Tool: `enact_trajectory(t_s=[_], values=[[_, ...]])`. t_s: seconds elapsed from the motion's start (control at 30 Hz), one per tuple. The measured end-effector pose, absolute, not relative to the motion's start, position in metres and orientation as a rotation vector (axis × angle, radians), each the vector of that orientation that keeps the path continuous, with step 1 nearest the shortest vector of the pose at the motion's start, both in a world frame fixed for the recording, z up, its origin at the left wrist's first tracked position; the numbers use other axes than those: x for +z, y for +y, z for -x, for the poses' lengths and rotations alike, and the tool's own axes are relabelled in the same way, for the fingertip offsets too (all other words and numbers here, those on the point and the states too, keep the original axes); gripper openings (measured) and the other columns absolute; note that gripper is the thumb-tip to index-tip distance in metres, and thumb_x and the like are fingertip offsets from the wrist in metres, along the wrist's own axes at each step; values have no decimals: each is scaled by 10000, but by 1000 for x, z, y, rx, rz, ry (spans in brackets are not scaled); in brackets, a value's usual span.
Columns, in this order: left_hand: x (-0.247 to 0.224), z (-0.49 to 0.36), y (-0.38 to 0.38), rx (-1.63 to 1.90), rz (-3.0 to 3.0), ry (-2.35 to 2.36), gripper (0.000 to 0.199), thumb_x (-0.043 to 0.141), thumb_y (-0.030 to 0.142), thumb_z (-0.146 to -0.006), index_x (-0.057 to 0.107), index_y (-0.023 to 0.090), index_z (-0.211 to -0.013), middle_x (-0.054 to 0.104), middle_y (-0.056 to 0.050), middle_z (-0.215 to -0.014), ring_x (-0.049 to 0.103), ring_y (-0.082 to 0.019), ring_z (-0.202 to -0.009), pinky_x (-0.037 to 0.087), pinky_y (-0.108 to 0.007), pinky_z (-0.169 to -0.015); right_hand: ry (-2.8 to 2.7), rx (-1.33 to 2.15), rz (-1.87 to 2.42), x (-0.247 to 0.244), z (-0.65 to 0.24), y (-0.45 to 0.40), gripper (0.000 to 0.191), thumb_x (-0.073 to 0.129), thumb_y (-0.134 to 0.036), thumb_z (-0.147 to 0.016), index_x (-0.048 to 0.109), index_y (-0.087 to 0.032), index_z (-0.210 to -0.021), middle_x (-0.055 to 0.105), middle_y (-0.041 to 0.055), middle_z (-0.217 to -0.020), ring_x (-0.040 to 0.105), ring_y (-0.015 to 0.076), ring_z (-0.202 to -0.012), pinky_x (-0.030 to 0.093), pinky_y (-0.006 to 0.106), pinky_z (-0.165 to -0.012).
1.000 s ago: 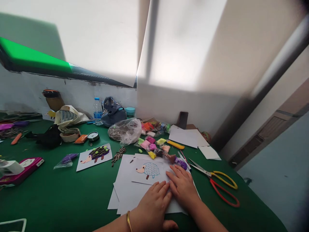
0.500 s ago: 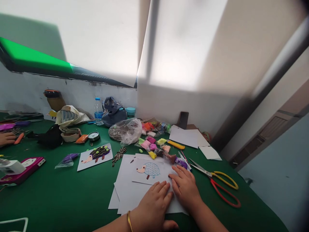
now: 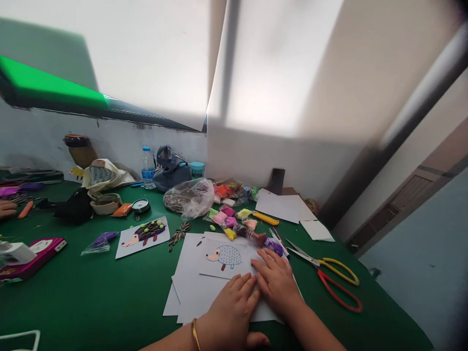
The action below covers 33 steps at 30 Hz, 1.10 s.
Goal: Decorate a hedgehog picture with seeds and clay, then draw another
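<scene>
My left hand (image 3: 234, 302), with a gold bangle at the wrist, lies palm down on white paper sheets (image 3: 199, 302), fingers stretched out and close together. Beside it, my right hand (image 3: 277, 280) rests flat with fingers slightly spread; what lies under them is hidden. Just beyond my fingertips is a card with a hedgehog drawing (image 3: 228, 256). Its face is filled in peach and one leg in brown, while the body is a blue outline with small marks. Packets of coloured clay (image 3: 230, 222) lie behind the card.
Open scissors (image 3: 320, 265) with yellow and red handles lie to the right, a yellow cutter (image 3: 266, 218) farther back. Left of the paper are sunflower seeds (image 3: 179, 236), a finished hedgehog card (image 3: 142, 237) and a purple clay packet (image 3: 103, 241). Another person's hand (image 3: 7, 208) is at far left.
My right hand has slid slightly left, its fingertips closer to the hedgehog card. A small dark spot at its fingertip earlier is harder to see. My left hand stays nearly still.
</scene>
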State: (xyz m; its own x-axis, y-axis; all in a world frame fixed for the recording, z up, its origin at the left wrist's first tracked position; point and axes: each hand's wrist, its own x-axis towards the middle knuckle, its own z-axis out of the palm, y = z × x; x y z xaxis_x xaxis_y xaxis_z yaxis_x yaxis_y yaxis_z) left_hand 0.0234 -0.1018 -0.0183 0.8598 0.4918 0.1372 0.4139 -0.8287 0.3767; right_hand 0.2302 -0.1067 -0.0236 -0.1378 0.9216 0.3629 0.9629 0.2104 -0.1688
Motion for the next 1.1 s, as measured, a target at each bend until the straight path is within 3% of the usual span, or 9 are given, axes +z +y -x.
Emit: enact_trajectory(t_s=[0.2,0.37,0.57,0.7,0.83,1.03,1.1], values=[[-20,-23,-101,348,-2699,658,972,482,781,-814,294,150,-1529,328,-185,-1569,308,-380,-1440,236,-540,-1195,-2126,-167,1671,-22,-232,-109,261,531,-290,-909,756,-352,-1027,621,-9,-1357,479,289,-1303,323,491,-1063],[-18,-24,-102,323,-2688,669,957,480,779,-815,329,144,-1514,353,-191,-1556,310,-386,-1438,230,-546,-1197,-2149,-178,1710,-23,-229,-107,344,522,-293,-916,678,-369,-1212,579,-8,-1411,470,286,-1322,339,488,-1061],[-20,-25,-102,363,-2702,660,934,535,735,-816,315,161,-1520,350,-176,-1562,321,-374,-1436,247,-543,-1192,-2128,-183,1682,-22,-228,-108,282,506,-292,-926,754,-350,-1046,615,-13,-1365,477,287,-1309,335,485,-1074],[-23,-24,-104,370,-2728,695,912,550,720,-813,342,165,-1506,355,-167,-1561,331,-373,-1431,258,-534,-1190,-2151,-151,1714,-23,-228,-106,329,500,-296,-930,697,-355,-1187,581,-4,-1408,460,285,-1331,333,499,-1082],[-27,-24,-106,407,-2756,793,849,535,724,-814,455,148,-1434,402,-188,-1529,385,-397,-1393,306,-542,-1160,-2134,-122,1742,-24,-227,-105,341,491,-292,-936,679,-372,-1209,571,-13,-1419,449,278,-1345,334,505,-1083],[-27,-24,-107,458,-2768,819,809,543,725,-804,517,151,-1374,479,-184,-1474,460,-388,-1329,348,-538,-1129,-2097,-170,1636,-21,-229,-110,276,507,-272,-921,770,-328,-983,645,7,-1319,482,287,-1302,330,495,-1083],[-25,-24,-107,478,-2764,823,799,554,717,-803,520,154,-1370,486,-183,-1468,465,-384,-1323,352,-538,-1125,-2077,-192,1607,-22,-230,-110,280,505,-257,-915,768,-311,-991,659,20,-1296,496,284,-1285,340,481,-1080]])
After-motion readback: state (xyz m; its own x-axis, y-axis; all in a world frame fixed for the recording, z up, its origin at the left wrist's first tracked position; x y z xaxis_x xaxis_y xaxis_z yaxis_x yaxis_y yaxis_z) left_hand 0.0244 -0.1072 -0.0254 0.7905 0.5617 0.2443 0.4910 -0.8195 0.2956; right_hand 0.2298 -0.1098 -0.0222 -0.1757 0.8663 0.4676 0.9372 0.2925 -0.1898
